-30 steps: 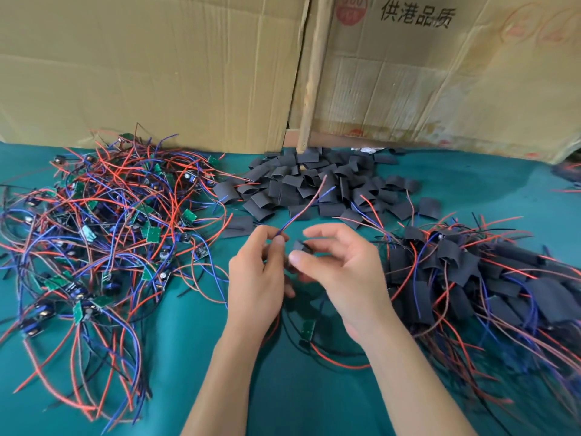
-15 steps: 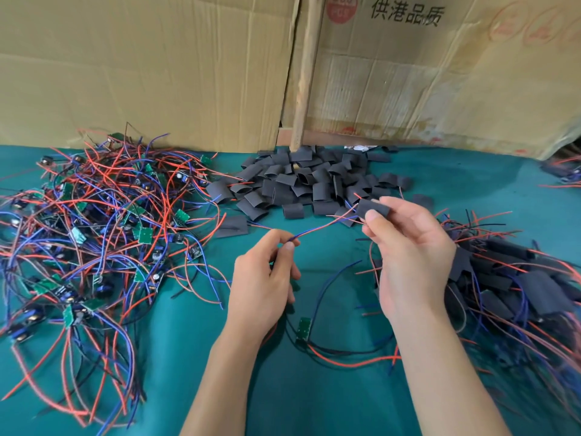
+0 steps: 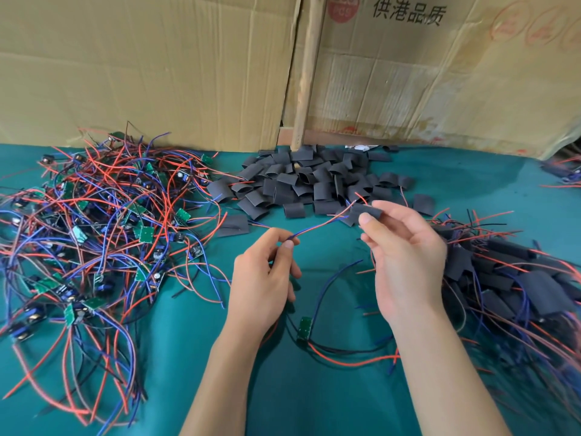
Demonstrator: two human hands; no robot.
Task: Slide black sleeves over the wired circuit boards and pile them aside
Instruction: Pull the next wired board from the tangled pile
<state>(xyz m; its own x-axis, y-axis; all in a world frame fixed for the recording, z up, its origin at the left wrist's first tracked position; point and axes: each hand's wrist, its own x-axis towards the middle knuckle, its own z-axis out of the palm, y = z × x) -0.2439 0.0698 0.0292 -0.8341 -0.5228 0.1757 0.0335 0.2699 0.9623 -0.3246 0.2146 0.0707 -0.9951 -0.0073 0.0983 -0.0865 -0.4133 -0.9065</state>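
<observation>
My left hand point(image 3: 265, 280) pinches a red and blue wire pair point(image 3: 317, 227) between thumb and fingers. These wires run up and right to a black sleeve point(image 3: 366, 211), which my right hand point(image 3: 405, 256) pinches between thumb and fingertips; the wire tips poke out beyond it. A small green circuit board point(image 3: 305, 328) lies on the green cloth below my hands, with red, black and blue wires trailing from it. Loose black sleeves point(image 3: 311, 180) are heaped at the back centre. Bare wired boards point(image 3: 103, 234) lie tangled at the left. Sleeved boards point(image 3: 515, 275) are piled at the right.
Cardboard sheets point(image 3: 157, 73) stand upright along the back of the table, with a wooden strip point(image 3: 309, 73) between them. More wires point(image 3: 562, 174) show at the far right edge. The green cloth point(image 3: 314, 404) is bare between my forearms.
My hands have drawn apart from a close grip at the centre. The right hand has carried the sleeve up and right along the wires, which now stretch between the hands.
</observation>
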